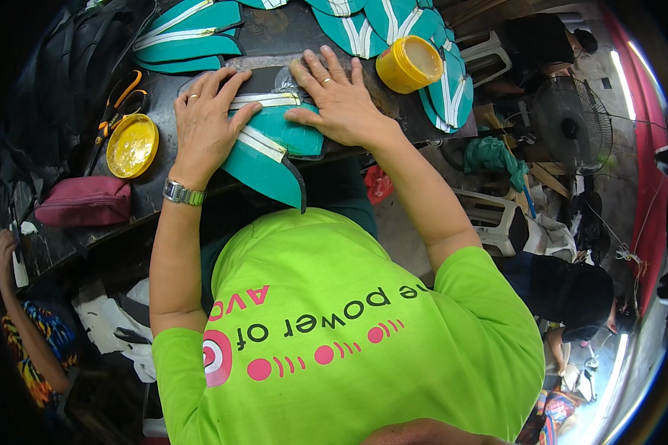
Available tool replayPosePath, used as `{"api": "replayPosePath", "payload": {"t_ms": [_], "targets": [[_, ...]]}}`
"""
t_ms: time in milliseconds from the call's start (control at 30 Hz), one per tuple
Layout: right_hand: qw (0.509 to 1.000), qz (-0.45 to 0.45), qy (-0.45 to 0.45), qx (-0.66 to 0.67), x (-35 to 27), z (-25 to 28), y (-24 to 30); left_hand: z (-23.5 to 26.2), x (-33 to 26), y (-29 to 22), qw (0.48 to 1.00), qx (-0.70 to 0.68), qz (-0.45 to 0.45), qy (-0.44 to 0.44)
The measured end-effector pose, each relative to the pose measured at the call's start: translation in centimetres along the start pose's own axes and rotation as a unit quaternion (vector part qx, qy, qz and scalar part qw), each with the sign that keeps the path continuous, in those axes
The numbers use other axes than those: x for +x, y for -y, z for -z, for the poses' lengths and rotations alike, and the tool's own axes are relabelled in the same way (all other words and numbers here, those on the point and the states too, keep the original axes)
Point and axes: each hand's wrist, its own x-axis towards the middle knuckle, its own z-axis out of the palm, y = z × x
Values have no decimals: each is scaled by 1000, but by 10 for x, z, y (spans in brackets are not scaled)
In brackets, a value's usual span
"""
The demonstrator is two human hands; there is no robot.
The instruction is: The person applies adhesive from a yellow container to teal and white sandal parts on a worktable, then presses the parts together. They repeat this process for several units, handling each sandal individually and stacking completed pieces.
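Observation:
My left hand [205, 122] presses on the near left part of a teal curved piece [256, 167] with white strips, its thumb and fingers apart. My right hand [341, 100] lies flat with fingers spread, the thumb touching the piece's right side. Between the hands, a white strip [266, 100] runs across the teal surface. The piece's dark-edged lower end hangs past the table edge. A dark flat sheet and a bit of clear plastic [286, 79] lie just beyond, partly covered by my right fingers.
More teal pieces [189, 41] lie on the dark table. A yellow tub [410, 64] stands right of my hands. Left are a yellow lid [132, 146], orange-handled scissors [119, 104], a maroon pouch [84, 201] and black material [67, 74]. A fan [571, 122] and other people are around.

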Motion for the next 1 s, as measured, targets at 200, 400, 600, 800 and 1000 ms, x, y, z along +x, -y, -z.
{"api": "replayPosePath", "payload": {"t_ms": [200, 400, 600, 800, 1000], "targets": [[995, 45, 42, 74, -4, 10, 10, 0, 2, 1, 1000, 0, 2, 13], [926, 54, -55, 370, -33, 31, 0, 17, 21, 1, 997, -32, 8, 69], [782, -38, -257, 566, -56, 17, -16, 37, 46, 5, 970, -150, 79, 173], [744, -57, -341, 571, -79, -10, -39, 53, 64, 14, 871, -460, 99, 139], [797, -105, -310, 507, -84, -30, -37, 20, 125, 6, 764, -620, 175, -1]]}}
